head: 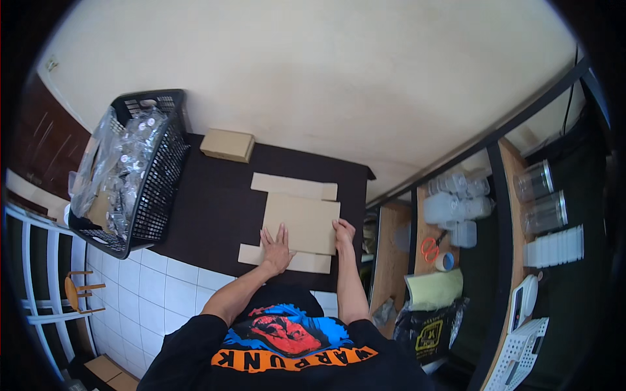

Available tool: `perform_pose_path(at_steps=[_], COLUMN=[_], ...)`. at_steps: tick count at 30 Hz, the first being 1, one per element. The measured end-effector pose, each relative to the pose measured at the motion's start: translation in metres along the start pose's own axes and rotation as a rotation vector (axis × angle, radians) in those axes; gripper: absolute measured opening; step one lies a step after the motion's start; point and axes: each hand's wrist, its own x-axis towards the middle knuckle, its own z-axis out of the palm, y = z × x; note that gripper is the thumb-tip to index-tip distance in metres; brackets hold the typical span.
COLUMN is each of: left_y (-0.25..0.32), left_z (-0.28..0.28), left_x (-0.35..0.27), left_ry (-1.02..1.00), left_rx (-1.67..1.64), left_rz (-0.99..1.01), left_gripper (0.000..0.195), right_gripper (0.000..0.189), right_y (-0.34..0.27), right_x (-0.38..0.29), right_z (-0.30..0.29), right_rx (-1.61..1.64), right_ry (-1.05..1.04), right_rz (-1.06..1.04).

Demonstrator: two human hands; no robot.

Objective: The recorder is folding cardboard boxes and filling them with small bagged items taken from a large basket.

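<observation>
A flat cardboard box blank (305, 220) lies on the dark-covered table (210, 205), with one long flap strip showing at its far side and another at its near side. My left hand (277, 251) rests on the blank's near left part, fingers spread and pressed flat. At the right edge of the same cardboard is my right hand (345, 232), its fingers curled around that edge. Further back, against the wall, sits a closed small cardboard box (227, 145).
A black plastic basket (159, 181) of clear plastic-wrapped items stands at the table's left end. Shelves on the right hold clear plastic containers (445, 205), orange-handled scissors (430, 249), a tape roll (444, 261) and a white perforated basket (518, 357). A wooden stool (73, 292) stands lower left.
</observation>
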Motion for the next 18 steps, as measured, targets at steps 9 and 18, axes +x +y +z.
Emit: perform_pose_path(at_steps=[9, 18], left_y=[-0.01, -0.012], left_z=[0.02, 0.023], left_x=[0.043, 0.029], left_ry=[0.027, 0.072], left_rx=[-0.093, -0.091], left_rz=[0.028, 0.008], left_gripper=[0.091, 0.089], right_gripper=[0.032, 0.064], right_y=[-0.058, 0.028], right_x=[-0.049, -0.104], right_z=[0.011, 0.036], right_rx=[-0.672, -1.185], right_ry=[0.364, -0.053], right_rz=[-0.258, -0.841])
